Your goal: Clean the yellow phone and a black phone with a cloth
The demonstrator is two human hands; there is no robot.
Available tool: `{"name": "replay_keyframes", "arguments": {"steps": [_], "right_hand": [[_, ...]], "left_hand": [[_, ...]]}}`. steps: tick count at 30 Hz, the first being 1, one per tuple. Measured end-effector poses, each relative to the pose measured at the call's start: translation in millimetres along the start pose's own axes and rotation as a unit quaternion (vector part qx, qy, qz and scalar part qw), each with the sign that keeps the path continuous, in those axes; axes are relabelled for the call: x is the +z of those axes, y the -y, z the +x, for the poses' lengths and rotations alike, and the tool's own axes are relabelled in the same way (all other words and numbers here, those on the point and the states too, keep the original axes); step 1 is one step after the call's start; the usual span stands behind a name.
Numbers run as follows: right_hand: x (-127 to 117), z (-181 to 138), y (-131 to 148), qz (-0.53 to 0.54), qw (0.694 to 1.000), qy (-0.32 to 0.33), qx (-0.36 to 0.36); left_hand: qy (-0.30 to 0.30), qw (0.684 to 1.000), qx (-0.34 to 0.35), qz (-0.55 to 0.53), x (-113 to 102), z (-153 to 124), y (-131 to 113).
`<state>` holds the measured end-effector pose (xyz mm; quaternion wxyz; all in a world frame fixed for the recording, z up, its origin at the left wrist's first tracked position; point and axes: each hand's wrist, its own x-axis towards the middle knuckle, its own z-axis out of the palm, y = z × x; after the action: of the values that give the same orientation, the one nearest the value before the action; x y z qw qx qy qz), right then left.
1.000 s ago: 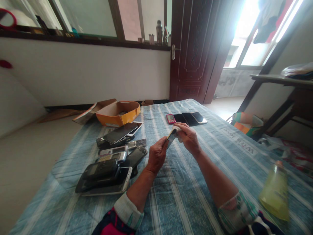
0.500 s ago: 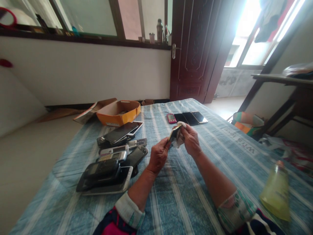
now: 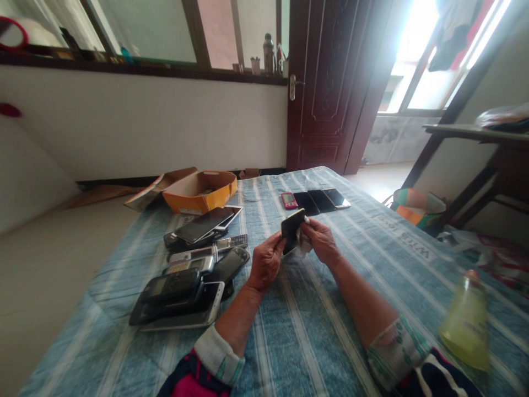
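Observation:
My left hand (image 3: 265,261) pinches the lower left edge of a black smartphone (image 3: 292,227) with a pale rim, held tilted above the bed-like striped cloth. At the phone's right edge, my right hand (image 3: 323,241) is closed on a white cloth (image 3: 305,242), which hangs partly behind the phone. Beyond the hands lie a pink phone (image 3: 289,200) and several dark phones (image 3: 321,201) side by side. To the left is a pile of old phones: a black handset (image 3: 173,289) on a large white-edged phone (image 3: 217,303), a silver keypad phone (image 3: 194,263) and a dark flat phone (image 3: 202,225).
An open orange box (image 3: 206,199) stands at the far left of the striped cloth (image 3: 297,342). A bottle of yellow liquid (image 3: 467,325) is at the right. Behind are a dark red door (image 3: 318,127) and a shelf (image 3: 475,132).
The phone has turned so its dark face shows more fully. My right hand and the white cloth have shifted lower, from the phone's top edge to its right side.

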<state>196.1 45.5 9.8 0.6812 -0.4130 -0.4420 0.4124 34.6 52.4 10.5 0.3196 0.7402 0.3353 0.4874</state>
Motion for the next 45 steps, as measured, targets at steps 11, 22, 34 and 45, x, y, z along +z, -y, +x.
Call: {"name": "replay_keyframes", "arguments": {"steps": [11,22,34,45], "right_hand": [[-13,4,26,-0.264,0.948,0.067,-0.164],[-14,0,40,-0.555,0.774,0.154,-0.263],[9,-6,17,-0.572,0.744,0.187,-0.291],[-33,12,1,-0.549,0.792,0.081,-0.254]], "left_hand": [[-0.022,0.999,-0.020,-0.023,-1,-2,-1],[-0.027,0.999,-0.022,0.030,-2,-2,5],[-0.035,0.998,-0.050,0.036,-5,2,8],[-0.042,0.996,-0.048,0.057,-6,7,13]]}}
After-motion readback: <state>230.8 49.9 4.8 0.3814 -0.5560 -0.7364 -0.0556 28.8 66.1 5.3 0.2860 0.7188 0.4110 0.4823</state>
